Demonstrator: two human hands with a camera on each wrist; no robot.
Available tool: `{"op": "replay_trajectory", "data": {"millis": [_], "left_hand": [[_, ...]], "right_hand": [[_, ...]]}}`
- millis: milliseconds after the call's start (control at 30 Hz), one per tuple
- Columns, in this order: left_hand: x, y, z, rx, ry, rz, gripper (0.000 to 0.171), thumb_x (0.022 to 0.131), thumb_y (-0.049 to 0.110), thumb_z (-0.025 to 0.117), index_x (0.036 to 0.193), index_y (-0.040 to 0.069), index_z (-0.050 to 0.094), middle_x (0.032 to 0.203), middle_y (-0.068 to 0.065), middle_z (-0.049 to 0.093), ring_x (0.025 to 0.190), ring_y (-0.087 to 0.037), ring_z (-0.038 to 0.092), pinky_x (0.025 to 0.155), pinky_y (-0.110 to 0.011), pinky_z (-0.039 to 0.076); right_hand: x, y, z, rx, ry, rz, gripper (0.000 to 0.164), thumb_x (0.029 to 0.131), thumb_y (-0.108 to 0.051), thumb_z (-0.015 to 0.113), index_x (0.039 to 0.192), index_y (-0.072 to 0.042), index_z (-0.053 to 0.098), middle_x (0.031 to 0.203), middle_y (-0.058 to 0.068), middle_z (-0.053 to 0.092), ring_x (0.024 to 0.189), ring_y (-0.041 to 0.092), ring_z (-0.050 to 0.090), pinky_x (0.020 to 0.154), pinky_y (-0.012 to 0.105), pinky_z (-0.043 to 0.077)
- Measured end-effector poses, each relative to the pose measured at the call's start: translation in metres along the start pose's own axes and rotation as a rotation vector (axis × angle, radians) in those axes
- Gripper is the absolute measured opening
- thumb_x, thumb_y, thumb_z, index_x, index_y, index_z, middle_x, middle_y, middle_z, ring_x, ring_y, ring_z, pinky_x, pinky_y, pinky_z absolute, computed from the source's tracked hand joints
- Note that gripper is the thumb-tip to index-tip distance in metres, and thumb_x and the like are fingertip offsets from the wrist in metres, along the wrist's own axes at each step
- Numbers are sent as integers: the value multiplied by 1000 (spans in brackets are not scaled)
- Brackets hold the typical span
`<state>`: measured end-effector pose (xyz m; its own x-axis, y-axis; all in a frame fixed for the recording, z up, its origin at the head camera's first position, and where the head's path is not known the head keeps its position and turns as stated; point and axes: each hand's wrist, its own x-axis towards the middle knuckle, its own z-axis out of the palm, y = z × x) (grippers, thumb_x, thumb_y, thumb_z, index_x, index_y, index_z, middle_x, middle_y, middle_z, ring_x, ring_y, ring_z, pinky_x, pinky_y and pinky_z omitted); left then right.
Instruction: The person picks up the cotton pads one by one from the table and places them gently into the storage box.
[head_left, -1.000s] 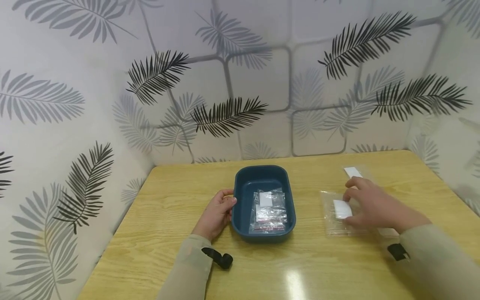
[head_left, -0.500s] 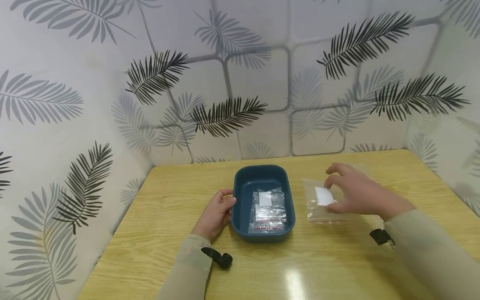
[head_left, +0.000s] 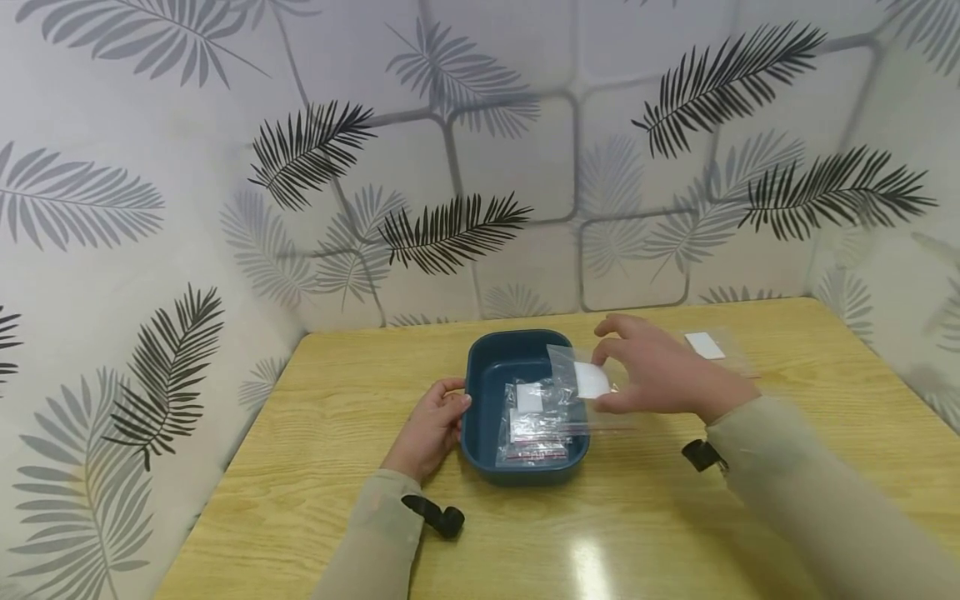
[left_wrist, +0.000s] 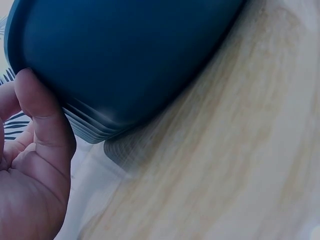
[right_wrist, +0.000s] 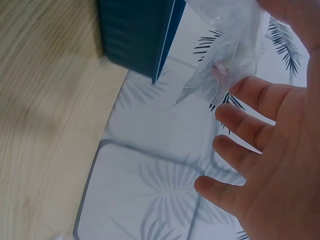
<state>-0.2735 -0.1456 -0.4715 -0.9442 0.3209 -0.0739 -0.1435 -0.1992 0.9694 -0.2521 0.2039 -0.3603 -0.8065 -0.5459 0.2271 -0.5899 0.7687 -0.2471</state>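
Observation:
My left hand (head_left: 429, 429) grips the left rim of a dark blue plastic tub (head_left: 525, 477), the thumb by the rim and the other fingers outside. In the left wrist view the thumb lies against the tub wall (left_wrist: 125, 55). My right hand (head_left: 652, 367) pinches a clear zip bag (head_left: 589, 380) with a white rectangle in it, raised over the tub's right rim. The right wrist view shows the bag (right_wrist: 220, 60) hanging crumpled from the fingertips, the lower fingers spread. Inside the tub lie several similar clear zip bags (head_left: 529, 429), overlapping.
Another clear bag with a white rectangle (head_left: 703, 345) lies at the right back of the wooden table (head_left: 337, 392). Behind the table stands a leaf-patterned wall (head_left: 517, 275). A black strap (head_left: 435, 515) is on each wrist.
My right hand has lifted the zip bag off the table on the right and carried it left to the tub. The left hand and the tub stay put.

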Motion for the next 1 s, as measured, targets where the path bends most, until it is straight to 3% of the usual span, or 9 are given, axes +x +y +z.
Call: {"op": "replay_trajectory", "data": {"millis": [500, 1000], "left_hand": [[2, 0, 0, 28, 22, 1, 36, 105, 11, 55, 139, 5, 45, 84, -3, 61, 64, -11, 54, 59, -25, 49], [2, -1, 0, 21, 23, 3, 35, 105, 10, 55, 139, 6, 45, 88, -5, 60, 67, -12, 54, 61, -26, 50]], "right_hand": [[36, -29, 15, 1, -23, 4, 51, 76, -50, 85, 108, -13, 71, 142, 14, 48, 128, 38, 46, 105, 54, 39], [59, -42, 29, -104, -89, 18, 57, 76, -59, 81, 111, -16, 69, 147, 13, 44, 138, 37, 37, 110, 57, 33]]}}
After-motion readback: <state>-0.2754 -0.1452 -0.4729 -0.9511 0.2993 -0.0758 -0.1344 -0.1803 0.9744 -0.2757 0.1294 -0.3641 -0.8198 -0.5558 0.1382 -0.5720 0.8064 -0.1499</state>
